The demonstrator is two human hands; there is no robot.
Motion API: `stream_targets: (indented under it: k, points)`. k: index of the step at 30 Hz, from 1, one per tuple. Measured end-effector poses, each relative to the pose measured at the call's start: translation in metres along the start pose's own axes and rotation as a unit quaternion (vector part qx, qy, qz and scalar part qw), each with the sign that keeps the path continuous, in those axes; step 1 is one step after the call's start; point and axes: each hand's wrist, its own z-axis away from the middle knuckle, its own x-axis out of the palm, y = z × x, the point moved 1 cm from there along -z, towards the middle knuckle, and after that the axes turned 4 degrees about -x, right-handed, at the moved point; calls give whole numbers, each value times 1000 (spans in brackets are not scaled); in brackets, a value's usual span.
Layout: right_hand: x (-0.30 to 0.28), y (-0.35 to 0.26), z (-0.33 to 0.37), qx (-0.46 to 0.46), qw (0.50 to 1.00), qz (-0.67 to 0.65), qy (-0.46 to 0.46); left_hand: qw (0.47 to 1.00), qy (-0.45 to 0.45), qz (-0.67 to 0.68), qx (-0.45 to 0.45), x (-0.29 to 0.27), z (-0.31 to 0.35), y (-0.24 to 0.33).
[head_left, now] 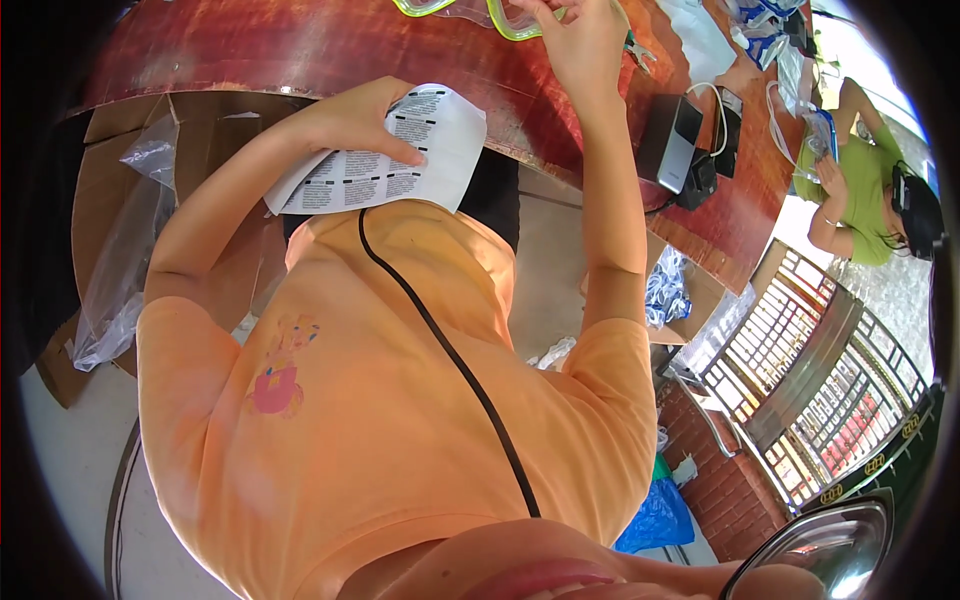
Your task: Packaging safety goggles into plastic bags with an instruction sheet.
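Note:
A white sheet of paper (455, 140), printed with several blocks of small dark text, bends in my left hand (365, 120). The thumb lies across its printed side, while the other fingers are partly hidden. The sheet is in front of my waist, at the near edge of the table. Farther off and to the right, my right hand (585, 45) pinches a clear piece with a yellow-green rim (515, 30) that looks like goggles. The upper picture edge cuts off part of it and some of the fingertips. Small pliers (641, 55) lie beside the right wrist.
The reddish wooden table (250, 50) curves across the top. To the right stand a dark-and-grey box-shaped device (672, 145) with a white cable, and plastic packaging (770, 35). A person in green (865, 190) works beyond. An open cardboard box (130, 190) is below left.

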Motion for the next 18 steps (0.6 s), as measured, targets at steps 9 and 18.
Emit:
stream_targets:
  k: [9,18]
  points:
    - [3,-18,-12,18,998,-54,29,997,-19,-21,-78,-8,2,-1]
    - [12,-20,-17,49,997,-58,18,1000,9,5,-2,-11,-2,-12]
